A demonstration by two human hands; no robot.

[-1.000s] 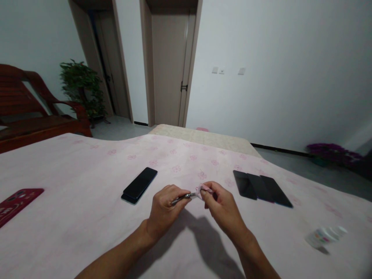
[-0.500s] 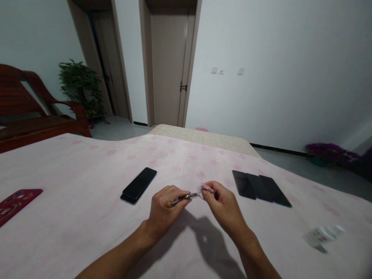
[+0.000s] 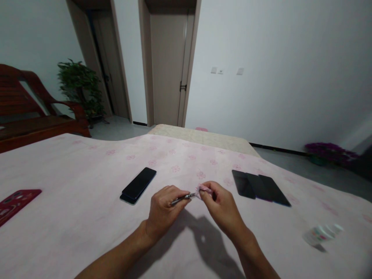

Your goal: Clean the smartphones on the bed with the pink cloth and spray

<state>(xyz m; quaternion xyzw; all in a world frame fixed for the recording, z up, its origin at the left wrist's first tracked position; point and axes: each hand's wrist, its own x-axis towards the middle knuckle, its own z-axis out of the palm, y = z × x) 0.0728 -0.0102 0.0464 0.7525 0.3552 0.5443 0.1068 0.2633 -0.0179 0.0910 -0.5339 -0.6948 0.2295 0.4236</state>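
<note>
My left hand (image 3: 163, 210) is closed on a thin metal tool (image 3: 182, 198), perhaps tweezers, whose tip points right. My right hand (image 3: 222, 207) pinches a small pink wad of cloth or tissue (image 3: 202, 190) against that tip. Both hands hover just above the pink flowered tablecloth (image 3: 87, 217), near its middle. A dark phone (image 3: 138, 185) lies face up to the left of my hands. Three dark phones (image 3: 260, 186) lie side by side to the right.
A red phone case (image 3: 16, 202) lies at the left edge. A small clear bottle (image 3: 323, 233) lies on its side at the lower right. Beyond the table stand a wooden armchair (image 3: 31, 116), a potted plant (image 3: 78, 87), two doors and purple flowers (image 3: 331, 152).
Hardly anything has changed; both hands keep their grip on the tool and the pink wad, with only a slight shift of the view.
</note>
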